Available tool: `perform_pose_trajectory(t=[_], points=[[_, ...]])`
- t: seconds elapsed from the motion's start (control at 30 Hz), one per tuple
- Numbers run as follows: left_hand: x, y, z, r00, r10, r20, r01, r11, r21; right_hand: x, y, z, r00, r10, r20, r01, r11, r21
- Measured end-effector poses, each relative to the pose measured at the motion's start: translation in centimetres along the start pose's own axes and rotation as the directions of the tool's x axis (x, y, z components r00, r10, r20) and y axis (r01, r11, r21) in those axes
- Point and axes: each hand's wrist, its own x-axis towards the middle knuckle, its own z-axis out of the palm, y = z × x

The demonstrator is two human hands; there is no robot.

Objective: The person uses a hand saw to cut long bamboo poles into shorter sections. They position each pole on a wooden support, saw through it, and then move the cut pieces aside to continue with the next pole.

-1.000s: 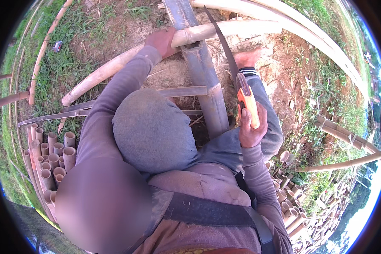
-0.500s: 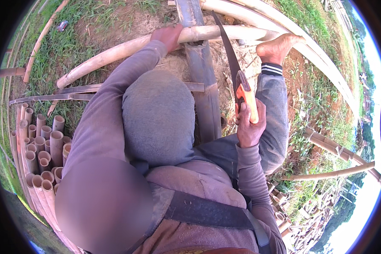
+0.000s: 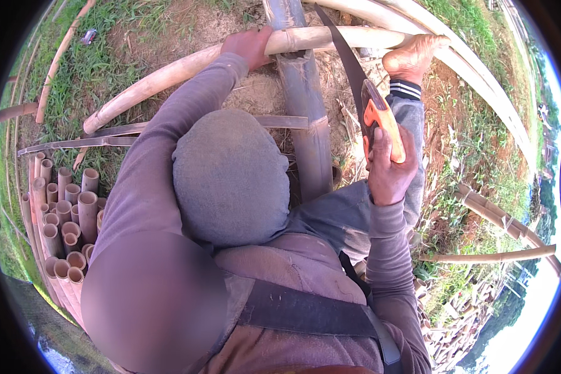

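Note:
A handsaw (image 3: 351, 62) with a dark blade and an orange handle is in my right hand (image 3: 394, 167), the fingers wrapped round the grip. Its blade lies across a pale, slightly curved bamboo pole (image 3: 162, 78), the tip reaching past the far side. My left hand (image 3: 248, 47) grips the same pole, left of the blade. Beneath the pole, a thick dark bamboo beam (image 3: 308, 118) runs away from me and props it up. My bare foot (image 3: 410, 59) is against the pole's right end. How deep any cut goes, I cannot tell.
Several short cut bamboo tubes (image 3: 87, 212) stand bundled at the left. Flat bamboo strips (image 3: 280, 122) lie by my bent knee (image 3: 230, 177). Long pale poles (image 3: 474, 71) curve along the far right. Bamboo poles (image 3: 492, 215) cross at the right, with scattered offcuts (image 3: 461, 318) nearer.
My right hand has moved right and slightly toward me with the saw, so the blade slants more across the pole. My left hand keeps its hold on the pole.

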Motion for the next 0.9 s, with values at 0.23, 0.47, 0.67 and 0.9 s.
perform_pose_trajectory(t=[0.23, 0.47, 0.67, 0.9], points=[[-0.7, -3.0, 1.1, 0.988, 0.078, -0.135, -0.067, 0.994, 0.084, 0.8, 2.9, 3.0, 0.993, -0.119, 0.004, 0.118, 0.989, 0.084], [-1.8, -2.9, 0.9, 0.989, 0.04, -0.142, -0.034, 0.999, 0.04, 3.7, 4.8, 7.2, 0.992, -0.127, -0.022, 0.128, 0.99, 0.061], [-1.9, -2.3, 1.1, 0.997, 0.022, -0.08, -0.022, 1.0, 0.008, 2.6, 8.5, 8.1, 0.9, -0.404, -0.162, 0.396, 0.915, -0.078], [-0.7, -1.3, -0.3, 0.987, 0.054, -0.154, -0.04, 0.995, 0.092, 1.3, 6.8, 5.4, 0.994, 0.045, -0.097, -0.023, 0.976, 0.219]])
